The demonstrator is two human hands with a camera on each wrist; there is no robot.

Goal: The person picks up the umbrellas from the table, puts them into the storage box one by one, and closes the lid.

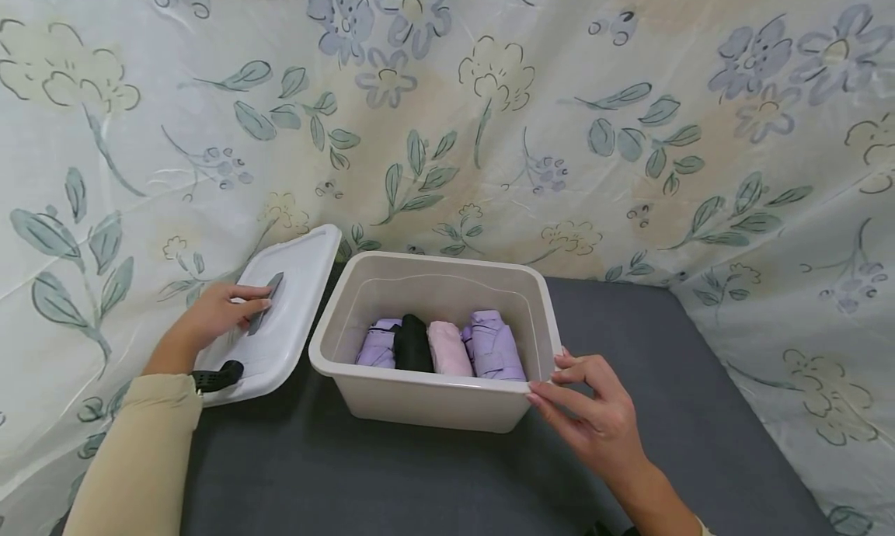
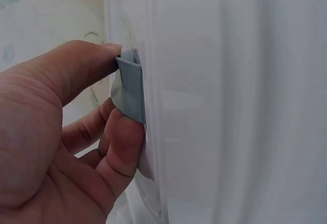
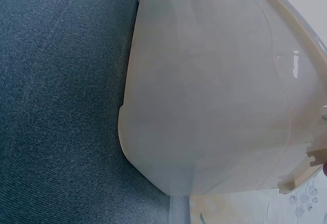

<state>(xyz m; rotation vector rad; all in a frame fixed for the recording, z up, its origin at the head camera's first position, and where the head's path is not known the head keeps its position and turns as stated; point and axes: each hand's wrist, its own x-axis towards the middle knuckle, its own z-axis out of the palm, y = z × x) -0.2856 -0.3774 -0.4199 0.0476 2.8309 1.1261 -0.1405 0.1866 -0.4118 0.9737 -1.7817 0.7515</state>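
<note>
A white lid leans tilted at the left against the floral cloth. My left hand pinches the grey latch on it; in the left wrist view the thumb and curled fingers hold this grey latch at the lid's edge. Beside the lid stands a beige storage box, uncovered. My right hand pinches the rim at its near right corner. Inside lie rolled bundles that look like folded umbrellas: purple, black, pink and a larger purple one.
The box rests on a dark grey cloth surface. A floral cloth hangs behind and along both sides. A black strap is around my left wrist, close to the lid's lower edge.
</note>
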